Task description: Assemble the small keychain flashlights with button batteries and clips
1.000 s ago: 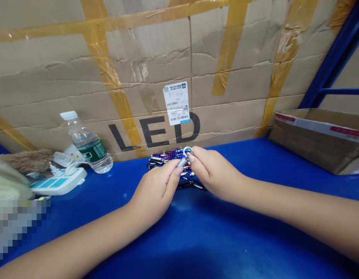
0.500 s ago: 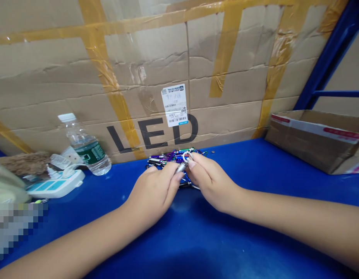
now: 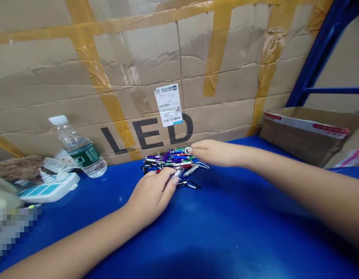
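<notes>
My left hand (image 3: 156, 190) pinches a small silver metal tube (image 3: 177, 173) between thumb and forefinger, close above the table. Farther back and to the right, my right hand (image 3: 210, 152) has its fingers together on a silver carabiner (image 3: 188, 150) at the edge of a pile. Several small metal tubes with carabiner clips make up this pile (image 3: 167, 158), in purple, blue, red, green, silver and black. A black carabiner (image 3: 193, 186) lies at its near side, just right of my left fingertips. My left hand partly hides the pile's front.
A large taped cardboard box (image 3: 133, 89) stands behind the blue table (image 3: 208, 232). At left are a water bottle (image 3: 83, 153), a white power strip (image 3: 51, 190) and a brown fluffy thing (image 3: 18, 167). An open cardboard box (image 3: 301, 137) sits at right by a blue frame (image 3: 315, 58).
My hands have moved apart: the right went back over the pile with the carabiner, while the left stays low with the silver tube. The view has shifted slightly, showing more of the pile.
</notes>
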